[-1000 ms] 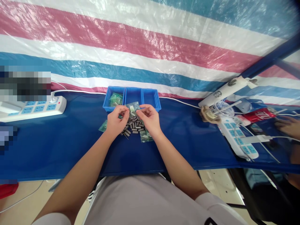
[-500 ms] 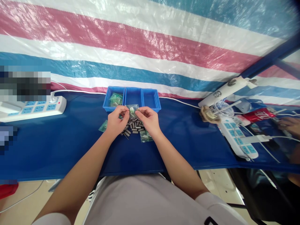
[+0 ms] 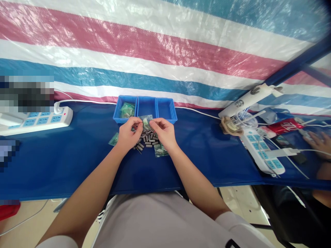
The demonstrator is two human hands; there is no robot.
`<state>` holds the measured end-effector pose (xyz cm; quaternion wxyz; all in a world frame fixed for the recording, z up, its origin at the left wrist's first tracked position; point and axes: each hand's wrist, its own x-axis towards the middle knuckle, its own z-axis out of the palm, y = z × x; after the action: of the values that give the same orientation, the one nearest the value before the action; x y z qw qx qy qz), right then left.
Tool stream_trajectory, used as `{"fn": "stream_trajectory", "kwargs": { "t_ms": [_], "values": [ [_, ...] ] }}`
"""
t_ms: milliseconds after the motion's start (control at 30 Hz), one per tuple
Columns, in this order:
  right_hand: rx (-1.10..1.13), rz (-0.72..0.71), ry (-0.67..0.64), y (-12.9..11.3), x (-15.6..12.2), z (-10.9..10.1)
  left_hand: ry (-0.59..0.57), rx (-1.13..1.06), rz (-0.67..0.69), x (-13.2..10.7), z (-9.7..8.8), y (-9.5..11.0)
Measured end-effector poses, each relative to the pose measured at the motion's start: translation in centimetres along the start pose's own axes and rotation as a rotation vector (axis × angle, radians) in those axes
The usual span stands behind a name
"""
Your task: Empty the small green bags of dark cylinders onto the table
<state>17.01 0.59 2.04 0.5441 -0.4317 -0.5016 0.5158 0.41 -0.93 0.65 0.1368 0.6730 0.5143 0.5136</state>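
My left hand (image 3: 131, 131) and my right hand (image 3: 163, 133) pinch opposite edges of a small clear plastic bag (image 3: 146, 119) with pale and green pieces in it. Below the bag lies a heap of short grey metal cylinders (image 3: 150, 139), partly hidden by my hands. Another small bag (image 3: 160, 150) rests beside my right wrist, and a green-tinted bag (image 3: 113, 139) lies to the left of my left hand. Just behind stands a blue three-compartment tray (image 3: 176, 119). Its left compartment holds green-tinted bags (image 3: 127, 110).
Power strips stand at left (image 3: 66, 119) and right (image 3: 274, 165). At the right are a white tumbler (image 3: 243, 101), a roll of tape (image 3: 227, 127), a red can (image 3: 284, 126) and cables. Another person's hand (image 3: 318, 141) is at the far right. A striped sheet (image 3: 155, 44) hangs behind.
The bag between my fingers has tilted slightly and shows more of its face. My hands hardly move. At the far right, the other person's hand has shifted and its fingers are spread.
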Motion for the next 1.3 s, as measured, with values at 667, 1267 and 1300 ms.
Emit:
{"fn": "stream_trajectory", "kwargs": {
  "t_ms": [667, 1267, 1300],
  "values": [
    [-0.005, -0.014, -0.014, -0.30, -0.10, -0.08, -0.105, 0.007, -0.033, 0.02, 0.03, -0.11],
    [-0.028, -0.022, -0.021, -0.30, -0.13, -0.13, -0.149, 0.016, -0.020, -0.11, 0.25, -0.73],
    [-0.030, -0.020, -0.020, -0.23, -0.13, -0.14, -0.151, 0.017, -0.020, -0.11, 0.25, -0.73]
  ]
}}
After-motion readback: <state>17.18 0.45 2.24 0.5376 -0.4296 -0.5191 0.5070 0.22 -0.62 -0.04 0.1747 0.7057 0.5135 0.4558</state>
